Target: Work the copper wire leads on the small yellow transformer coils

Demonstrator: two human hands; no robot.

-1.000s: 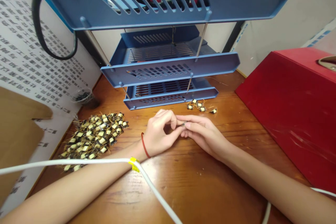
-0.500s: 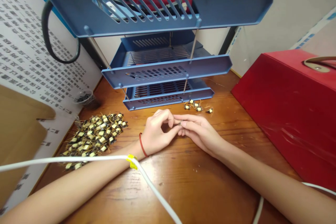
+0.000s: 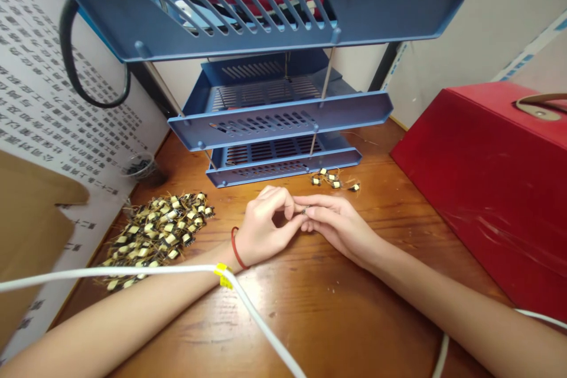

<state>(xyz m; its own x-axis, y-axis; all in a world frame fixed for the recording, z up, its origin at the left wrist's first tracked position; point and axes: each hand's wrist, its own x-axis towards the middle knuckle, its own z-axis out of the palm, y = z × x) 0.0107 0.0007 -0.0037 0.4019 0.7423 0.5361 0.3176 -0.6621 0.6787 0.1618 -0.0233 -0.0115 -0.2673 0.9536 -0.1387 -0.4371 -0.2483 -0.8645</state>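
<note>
My left hand [image 3: 266, 224], with a red band on the wrist, and my right hand [image 3: 343, 223] meet above the table. Between their fingertips they pinch a small transformer [image 3: 304, 211], mostly covered by the fingers; only a dark bit of it shows. Left of my left hand lies a heap of small transformers [image 3: 162, 224], with yellow-taped bodies, black pinned bases and thin copper-coloured wires. Just beyond my right hand, several more such transformers [image 3: 335, 184] lie loose in front of the rack.
A blue three-tier tray rack [image 3: 283, 121] stands at the back of the wooden table [image 3: 305, 313]. To the right is a red box [image 3: 478, 189] with a strap. A clear cup [image 3: 144, 170] sits back left. A white cable [image 3: 261, 319] crosses the near view over my left forearm.
Both hands keep their pinch on the small transformer, with only slight finger movement. The view has shifted a little; the heap and loose pieces look the same.
</note>
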